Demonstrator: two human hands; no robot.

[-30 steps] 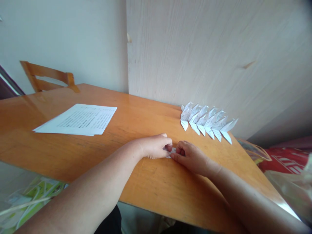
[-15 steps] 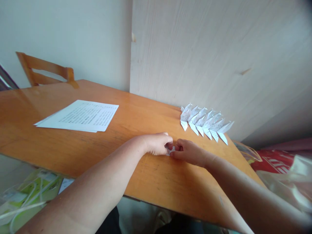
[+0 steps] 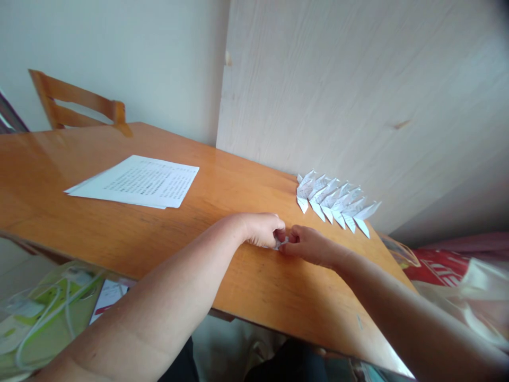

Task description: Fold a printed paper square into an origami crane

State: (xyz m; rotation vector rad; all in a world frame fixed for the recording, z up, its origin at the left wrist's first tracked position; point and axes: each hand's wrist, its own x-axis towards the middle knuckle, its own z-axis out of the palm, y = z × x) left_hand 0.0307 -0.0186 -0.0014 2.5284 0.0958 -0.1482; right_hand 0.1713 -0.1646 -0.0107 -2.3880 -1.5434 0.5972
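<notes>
Between my fingertips, low on the wooden table (image 3: 254, 286), is a small folded piece of white paper (image 3: 280, 243), mostly covered by my hands. My left hand (image 3: 264, 230) pinches it from the left side with curled fingers. From the right, my right hand (image 3: 308, 245) grips its other end between thumb and bent forefinger. The two hands nearly meet over it. Farther back to the right stand several folded white paper pieces (image 3: 334, 199), pointed and lined up in a slanting row against the wooden panel.
A stack of printed sheets (image 3: 147, 183) lies on the left of the table. Behind it stands a wooden chair (image 3: 79, 101). Below the table's front edge at left are a green bag and white cable (image 3: 43, 313). A red bag (image 3: 437, 268) sits beyond the right edge.
Both hands stay on the small paper, with only slight finger movement. The camera view has shifted and tilted a little, so the sheets and chair appear higher.
</notes>
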